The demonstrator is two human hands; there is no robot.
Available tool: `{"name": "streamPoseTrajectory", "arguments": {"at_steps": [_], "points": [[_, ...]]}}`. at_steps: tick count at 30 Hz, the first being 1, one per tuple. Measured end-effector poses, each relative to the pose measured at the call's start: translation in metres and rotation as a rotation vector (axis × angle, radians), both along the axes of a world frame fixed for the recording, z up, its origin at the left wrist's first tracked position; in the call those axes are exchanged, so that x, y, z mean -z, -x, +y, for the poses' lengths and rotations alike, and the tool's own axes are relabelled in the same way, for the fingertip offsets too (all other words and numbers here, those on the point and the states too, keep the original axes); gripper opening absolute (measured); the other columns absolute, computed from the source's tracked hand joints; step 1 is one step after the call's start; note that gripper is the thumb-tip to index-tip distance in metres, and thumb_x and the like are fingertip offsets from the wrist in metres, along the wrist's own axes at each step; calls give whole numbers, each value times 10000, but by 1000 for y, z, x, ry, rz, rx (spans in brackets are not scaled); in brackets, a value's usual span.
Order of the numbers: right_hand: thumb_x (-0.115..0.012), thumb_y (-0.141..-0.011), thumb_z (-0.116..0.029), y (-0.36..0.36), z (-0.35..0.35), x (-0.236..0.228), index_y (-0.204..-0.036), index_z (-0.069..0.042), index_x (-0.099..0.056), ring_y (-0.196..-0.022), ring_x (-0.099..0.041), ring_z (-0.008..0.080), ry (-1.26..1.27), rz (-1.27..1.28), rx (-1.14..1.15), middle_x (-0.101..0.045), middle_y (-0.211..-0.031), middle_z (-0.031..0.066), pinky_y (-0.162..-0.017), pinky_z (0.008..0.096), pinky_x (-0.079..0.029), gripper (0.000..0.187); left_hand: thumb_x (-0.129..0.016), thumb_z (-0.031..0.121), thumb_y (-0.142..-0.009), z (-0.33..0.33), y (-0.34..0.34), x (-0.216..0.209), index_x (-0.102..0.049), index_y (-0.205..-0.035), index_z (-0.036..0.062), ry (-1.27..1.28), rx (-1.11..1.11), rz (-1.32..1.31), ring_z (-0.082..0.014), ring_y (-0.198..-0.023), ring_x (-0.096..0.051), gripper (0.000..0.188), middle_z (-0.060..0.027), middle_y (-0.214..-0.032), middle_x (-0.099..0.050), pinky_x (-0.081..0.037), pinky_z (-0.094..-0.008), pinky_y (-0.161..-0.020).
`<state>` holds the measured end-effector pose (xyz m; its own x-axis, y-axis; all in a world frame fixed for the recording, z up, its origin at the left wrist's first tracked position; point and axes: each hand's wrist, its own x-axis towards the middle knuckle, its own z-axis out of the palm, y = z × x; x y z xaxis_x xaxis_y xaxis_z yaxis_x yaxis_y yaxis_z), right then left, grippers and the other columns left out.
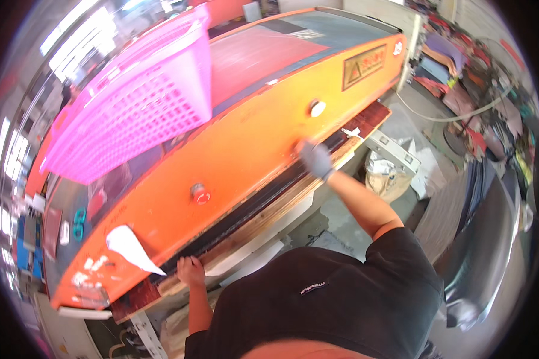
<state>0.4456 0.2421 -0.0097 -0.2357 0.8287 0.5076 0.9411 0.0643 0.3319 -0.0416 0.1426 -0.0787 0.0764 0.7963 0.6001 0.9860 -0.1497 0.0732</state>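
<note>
A long orange machine [251,143] with a flat top stretches across in front of me. My left hand [190,270], bare, is closed at the dark ledge [233,230] along the machine's lower edge; what its curled fingers hold, if anything, is hidden. Farther right, my right hand [315,159] wears a grey glove and lies against the lower part of the orange panel. Motion smears its fingers. Between the hands, higher up, a red push button [201,194] sticks out of the panel. A white-capped knob [317,108] sits above my right hand.
A pink plastic basket [144,107] rests on the machine top at left. A white sheet [129,248] hangs on the panel. Teal-handled scissors [79,224] lie at the far left. Scrap material [461,78] is heaped at right, near dark sheets [482,227] and a bag [389,176].
</note>
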Motion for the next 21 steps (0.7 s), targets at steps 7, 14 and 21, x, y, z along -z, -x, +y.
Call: {"name": "streamPoseTrajectory", "arguments": {"at_steps": [7,14,21], "points": [[-513,-817,-373,-38,-28,-25,-674,-115,-645,-720,-601,285,306,612,-345,-599,-727,111,-639,428,-467,323,-509,114,-770,12,-100,-61,-446,-611,32,49,45,-32,-368,-688,-497,189,-152,-684,-474,-411,-478,-576],[-556,-799,-338,-90,-56,17,-661,-95,-619,-668,-571,313,381,531,-297,-580,-699,117,-606,431,-458,286,-547,160,-780,-13,-151,-22,-518,-647,4,66,20,-105,-398,-780,-526,207,-198,-744,-539,-439,-480,-687],[-475,-847,-349,-104,-112,33,-745,-94,-669,-759,-604,291,407,516,-296,-622,-781,116,-692,422,-467,337,-571,219,-806,-61,-155,5,-555,-669,-12,248,-38,-203,-430,-930,-542,269,-250,-804,-593,-425,-478,-842]]}}
